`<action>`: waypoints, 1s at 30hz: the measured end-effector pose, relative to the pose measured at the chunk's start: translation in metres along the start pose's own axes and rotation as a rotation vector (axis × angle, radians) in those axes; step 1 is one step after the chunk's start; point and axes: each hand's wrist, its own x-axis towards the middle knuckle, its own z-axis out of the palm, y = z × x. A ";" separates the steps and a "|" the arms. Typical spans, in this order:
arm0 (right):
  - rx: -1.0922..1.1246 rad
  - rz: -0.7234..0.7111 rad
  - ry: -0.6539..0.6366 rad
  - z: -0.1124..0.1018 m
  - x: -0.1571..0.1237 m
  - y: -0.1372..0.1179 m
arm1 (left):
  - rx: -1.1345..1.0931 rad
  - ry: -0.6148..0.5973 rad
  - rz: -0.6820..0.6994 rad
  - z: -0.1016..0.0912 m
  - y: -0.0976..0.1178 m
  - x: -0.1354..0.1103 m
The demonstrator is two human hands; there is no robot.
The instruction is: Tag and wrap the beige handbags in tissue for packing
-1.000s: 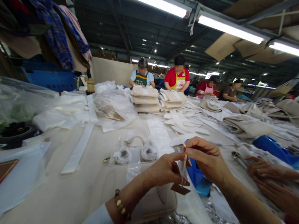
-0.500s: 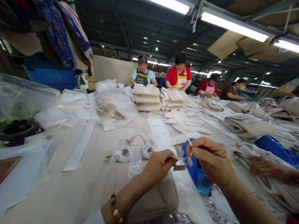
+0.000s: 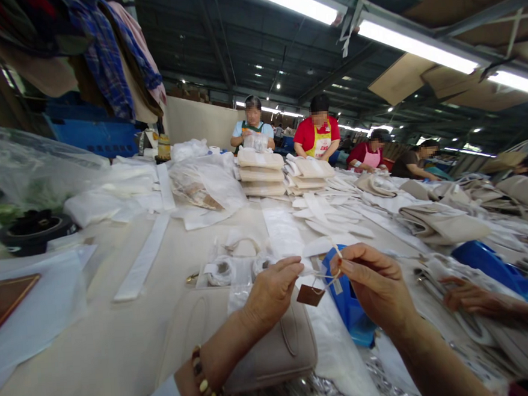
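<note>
The small brown tag (image 3: 310, 295) is in the air between our hands, just below the left fingertips and above the far right part of the beige bag (image 3: 296, 334). A brown face is toward us; its long axis runs from side to side, dropping a little to the right, with the corded side toward our right hand.

Our right hand (image 3: 372, 275) pinches the pale cord (image 3: 328, 283) between thumb and finger, a short end pointing up past the pinch. Our left hand (image 3: 270, 291) has thumb and forefinger close together beside the cord, but the strands are thin and blurred there, so we cannot tell whether it grips one.

To handle this well, we would keep the right pinch firm and near the crossing of the strands, spread the loop gently with the left fingertips, and let the tag hang free so that it does not twist the cord.

Behind the left hand lie wrapped rings (image 3: 219, 272), and beyond the cord stands a blue bin (image 3: 361, 324). Farther right, a neighbour's hand (image 3: 467, 298) rests on pale material; across the table, folded pieces stand in a stack (image 3: 261, 174).
</note>
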 end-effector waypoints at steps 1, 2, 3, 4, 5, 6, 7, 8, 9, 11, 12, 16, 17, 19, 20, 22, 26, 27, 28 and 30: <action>-0.003 -0.001 0.000 0.000 0.000 0.001 | 0.056 0.016 0.032 -0.002 0.001 0.001; -0.004 -0.001 -0.001 0.000 -0.001 0.001 | 0.101 0.027 0.056 -0.005 0.002 0.003; -0.002 0.003 -0.003 0.001 -0.001 0.002 | 0.143 0.028 0.077 -0.008 0.003 0.005; 0.001 0.008 -0.007 0.001 -0.002 0.003 | 0.186 0.020 0.097 -0.012 0.004 0.007; 0.003 0.015 -0.012 0.002 -0.002 0.004 | 0.235 -0.001 0.115 -0.015 0.005 0.010; 0.004 0.020 -0.016 0.003 -0.003 0.005 | 0.288 -0.034 0.133 -0.019 0.007 0.013; 0.004 0.023 -0.020 0.003 -0.003 0.006 | 0.343 -0.074 0.150 -0.023 0.008 0.016; 0.002 0.022 -0.024 0.004 -0.003 0.007 | 0.399 -0.119 0.166 -0.026 0.008 0.019; 0.000 0.019 -0.027 0.005 -0.003 0.008 | 0.453 -0.164 0.182 -0.030 0.009 0.022; 0.001 0.010 -0.033 0.007 -0.003 0.009 | 0.548 -0.256 0.210 -0.036 0.010 0.027; 0.001 0.003 -0.037 0.007 -0.003 0.010 | 0.586 -0.302 0.216 -0.039 0.011 0.030; -0.001 -0.008 -0.046 0.009 -0.003 0.010 | 0.646 -0.462 0.231 -0.046 0.013 0.036; -0.001 -0.008 -0.047 0.009 -0.004 0.009 | 0.637 -0.495 0.237 -0.048 0.014 0.037; -0.001 -0.002 -0.046 0.009 -0.004 0.009 | 0.589 -0.564 0.235 -0.051 0.015 0.037; -0.002 0.000 -0.043 0.009 -0.004 0.009 | 0.551 -0.598 0.219 -0.052 0.015 0.037; -0.007 0.006 -0.037 0.008 -0.004 0.008 | 0.452 -0.662 0.151 -0.054 0.017 0.037; -0.019 0.009 -0.036 0.009 -0.003 0.009 | 0.245 -0.785 -0.034 -0.060 0.022 0.039; -0.023 0.011 -0.036 0.009 -0.003 0.010 | 0.205 -0.818 -0.066 -0.062 0.023 0.039; -0.025 0.013 -0.033 0.009 -0.003 0.010 | 0.173 -0.849 -0.087 -0.063 0.023 0.039; -0.024 0.019 -0.031 0.010 -0.003 0.010 | 0.133 -0.903 -0.108 -0.065 0.023 0.037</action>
